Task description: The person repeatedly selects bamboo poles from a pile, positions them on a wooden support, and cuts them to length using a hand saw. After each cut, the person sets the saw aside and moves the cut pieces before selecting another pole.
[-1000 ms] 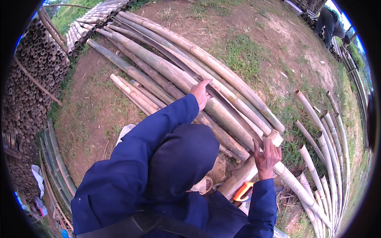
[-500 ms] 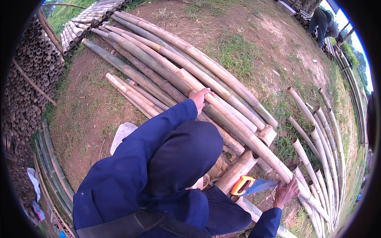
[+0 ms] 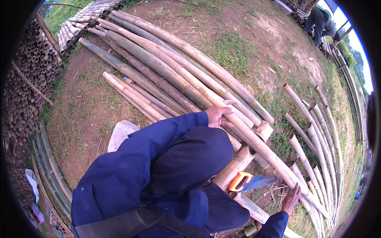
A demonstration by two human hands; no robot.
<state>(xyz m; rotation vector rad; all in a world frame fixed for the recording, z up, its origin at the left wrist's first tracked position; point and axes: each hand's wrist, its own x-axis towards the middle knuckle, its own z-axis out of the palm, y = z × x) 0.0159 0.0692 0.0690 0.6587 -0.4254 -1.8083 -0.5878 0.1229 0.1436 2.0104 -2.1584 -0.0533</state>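
A long tan bamboo pole slants down to the right across my front. Near its middle, just beyond my knee, my left hand is closed round it. Toward the lower right, my right hand lies against the near side of the same pole, its fingers stretched out and touching the surface. Between my legs and that hand is a handsaw with an orange handle and dark blade. It rests beside a thick bamboo piece that lies crosswise under the pole.
Several long bamboo poles lie side by side ahead on the left. More poles fan out at the right. A tall stack of bamboo stands far left. A pale sheet lies by my left arm. Another person bends at the far right.
My left hand has moved right and toward me along the pole. The right hand has shifted slightly right and down, its fingers straighter. The view has shifted slightly.
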